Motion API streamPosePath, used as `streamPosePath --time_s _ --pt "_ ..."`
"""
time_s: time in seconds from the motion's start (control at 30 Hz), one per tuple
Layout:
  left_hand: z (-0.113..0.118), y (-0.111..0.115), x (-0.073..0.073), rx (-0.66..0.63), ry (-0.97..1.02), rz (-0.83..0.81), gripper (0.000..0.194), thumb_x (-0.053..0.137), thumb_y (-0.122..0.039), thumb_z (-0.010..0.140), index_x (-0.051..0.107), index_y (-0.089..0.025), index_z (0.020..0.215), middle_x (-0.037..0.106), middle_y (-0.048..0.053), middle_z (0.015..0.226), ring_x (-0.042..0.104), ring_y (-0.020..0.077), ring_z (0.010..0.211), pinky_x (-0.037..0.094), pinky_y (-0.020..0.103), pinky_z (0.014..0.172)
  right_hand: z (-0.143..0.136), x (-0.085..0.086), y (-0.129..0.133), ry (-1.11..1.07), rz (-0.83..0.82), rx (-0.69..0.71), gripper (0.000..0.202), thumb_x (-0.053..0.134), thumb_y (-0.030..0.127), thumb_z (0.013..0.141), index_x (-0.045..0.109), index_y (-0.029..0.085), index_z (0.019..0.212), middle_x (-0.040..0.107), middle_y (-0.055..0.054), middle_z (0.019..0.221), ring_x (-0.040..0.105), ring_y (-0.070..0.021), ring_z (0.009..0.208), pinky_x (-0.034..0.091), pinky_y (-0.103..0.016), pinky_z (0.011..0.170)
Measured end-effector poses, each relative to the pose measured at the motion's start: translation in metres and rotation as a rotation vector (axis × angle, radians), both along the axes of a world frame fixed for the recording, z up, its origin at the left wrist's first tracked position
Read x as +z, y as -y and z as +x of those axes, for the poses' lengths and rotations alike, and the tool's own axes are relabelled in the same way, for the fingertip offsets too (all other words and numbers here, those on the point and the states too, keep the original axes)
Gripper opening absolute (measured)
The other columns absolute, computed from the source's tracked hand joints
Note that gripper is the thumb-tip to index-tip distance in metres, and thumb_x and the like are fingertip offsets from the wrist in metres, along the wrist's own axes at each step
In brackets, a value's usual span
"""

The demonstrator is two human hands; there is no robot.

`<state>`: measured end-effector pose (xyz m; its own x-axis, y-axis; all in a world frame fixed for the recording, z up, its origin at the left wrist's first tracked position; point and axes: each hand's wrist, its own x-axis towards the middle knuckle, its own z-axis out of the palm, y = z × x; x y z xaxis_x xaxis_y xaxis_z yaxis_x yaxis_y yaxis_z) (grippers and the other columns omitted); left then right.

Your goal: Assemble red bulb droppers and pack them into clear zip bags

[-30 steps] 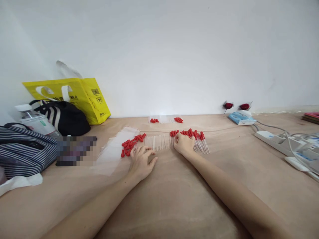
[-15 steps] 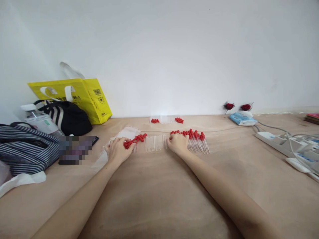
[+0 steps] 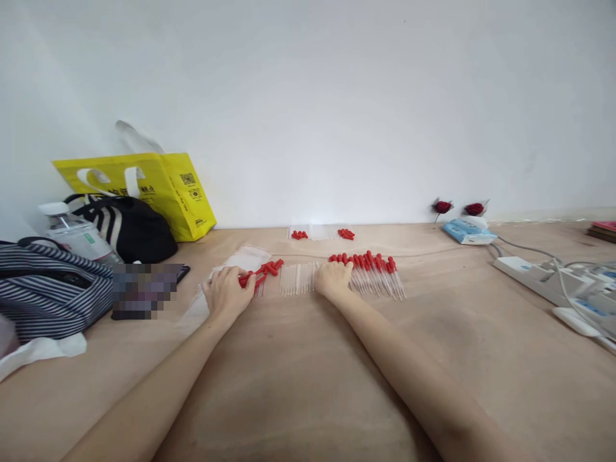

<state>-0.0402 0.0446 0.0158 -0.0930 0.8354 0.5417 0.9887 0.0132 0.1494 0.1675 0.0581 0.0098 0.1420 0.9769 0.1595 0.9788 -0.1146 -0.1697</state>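
My left hand (image 3: pixel 228 289) rests by a small pile of red rubber bulbs (image 3: pixel 270 267), its thumb and forefinger closed round a bulb at the near side. Clear, thin glass dropper tubes (image 3: pixel 296 278) lie side by side in a row between my hands. At the right end of that row is my right hand (image 3: pixel 332 278); its fingers are bent together, and what they grip is hidden behind the hand. Just right of it lie several droppers (image 3: pixel 378 276), glass tubes with red bulbs on their far ends. Clear plastic bags (image 3: pixel 248 258) lie under and behind my left hand.
Farther back, bagged red bulbs (image 3: pixel 299 235) and tubes lie near the wall. On the left are a phone (image 3: pixel 180 276), a striped bag (image 3: pixel 58 289), a bottle (image 3: pixel 81 237), a black bag (image 3: pixel 139 228) and a yellow bag (image 3: pixel 190 205). A power strip (image 3: pixel 534 273) and a tissue pack (image 3: pixel 464 232) stand right.
My right hand has moved slightly left, to the right end of the tube row, uncovering more of the droppers. My left hand has shifted a little left, its fingers still at the bulbs.
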Motion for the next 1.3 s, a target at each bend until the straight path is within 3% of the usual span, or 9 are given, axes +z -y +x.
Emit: streamPosePath --time_s 0.07,0.17,0.23,0.4,0.53,0.67,0.9,1.07,1.3 --pt "0.002 0.002 -0.001 -0.08 0.043 0.085 0.02 0.048 -0.036 0.075 0.058 -0.018 0.074 0.062 0.007 0.083 0.052 0.028 0.088 0.036 0.04 0.073 0.001 0.003 0.004 0.01 0.016 0.019 0.027 0.041 0.018 0.078 0.066 0.009 0.085 0.063 -0.019 0.09 0.055 -0.0267 0.086 0.025 -0.042 0.081" --pt "0.012 0.009 -0.004 -0.373 0.167 0.113 0.019 0.049 -0.035 0.076 0.057 -0.018 0.076 0.062 0.004 0.078 0.055 0.0218 0.08 0.039 0.034 0.074 0.01 0.009 0.017 0.028 0.051 0.099 0.029 0.038 0.019 0.081 0.064 0.008 0.089 0.061 -0.019 0.096 0.053 -0.0268 0.09 0.029 -0.038 0.078" --pt "0.023 0.018 -0.008 -0.56 0.278 0.043 0.018 0.049 -0.034 0.076 0.057 -0.018 0.078 0.062 0.003 0.079 0.056 0.0191 0.078 0.041 0.031 0.073 0.023 0.009 0.03 0.038 0.067 0.192 0.027 0.04 0.021 0.082 0.062 0.009 0.091 0.06 -0.017 0.097 0.051 -0.0245 0.092 0.032 -0.033 0.076" --pt "0.053 0.045 -0.016 -0.739 0.39 -0.254 0.014 0.052 -0.031 0.076 0.058 -0.019 0.079 0.063 0.001 0.079 0.057 0.017 0.076 0.044 0.029 0.069 0.076 -0.008 0.063 0.073 0.235 0.539 0.018 0.044 0.022 0.083 0.059 0.013 0.078 0.059 -0.01 0.083 0.049 -0.0199 0.083 0.035 -0.03 0.073" --pt "0.061 0.05 -0.015 -0.771 0.357 -0.303 0.009 0.055 -0.027 0.074 0.058 -0.018 0.076 0.062 0.001 0.077 0.057 0.0176 0.076 0.044 0.031 0.068 0.111 -0.021 0.077 0.047 0.289 0.664 0.017 0.048 0.024 0.083 0.057 0.017 0.071 0.056 -0.005 0.072 0.047 -0.0174 0.073 0.036 -0.029 0.066" --pt "0.06 0.049 -0.015 -0.794 0.302 -0.312 0.008 0.056 -0.024 0.072 0.059 -0.018 0.077 0.062 0.003 0.082 0.057 0.0193 0.081 0.044 0.034 0.074 0.123 -0.025 0.082 -0.033 0.271 0.716 0.018 0.049 0.028 0.082 0.058 0.017 0.071 0.055 -0.004 0.071 0.047 -0.0168 0.073 0.037 -0.029 0.066" --pt "0.063 0.05 -0.018 -0.913 0.146 -0.266 0.028 0.056 -0.029 0.076 0.061 -0.019 0.102 0.06 0.007 0.097 0.054 0.0212 0.092 0.043 0.037 0.082 0.113 -0.016 0.082 -0.064 0.255 0.749 0.023 0.053 0.036 0.079 0.063 0.019 0.09 0.056 -0.006 0.081 0.047 -0.0172 0.077 0.038 -0.03 0.069" --pt "0.071 0.045 -0.024 -0.932 0.113 -0.24 0.021 0.051 -0.027 0.08 0.066 -0.022 0.094 0.062 0.007 0.101 0.055 0.0212 0.093 0.043 0.039 0.083 0.105 -0.023 0.078 -0.069 0.3 0.782 0.019 0.049 0.028 0.082 0.066 0.021 0.087 0.057 -0.005 0.08 0.048 -0.0162 0.077 0.037 -0.03 0.069" --pt "0.069 0.045 -0.031 -0.962 0.081 -0.16 0.021 0.045 -0.024 0.085 0.064 -0.021 0.093 0.061 0.005 0.109 0.048 0.021 0.107 0.038 0.04 0.092 0.1 -0.032 0.084 -0.103 0.426 0.667 0.017 0.047 0.024 0.084 0.063 0.02 0.084 0.061 -0.006 0.084 0.051 -0.0163 0.081 0.034 -0.03 0.071"
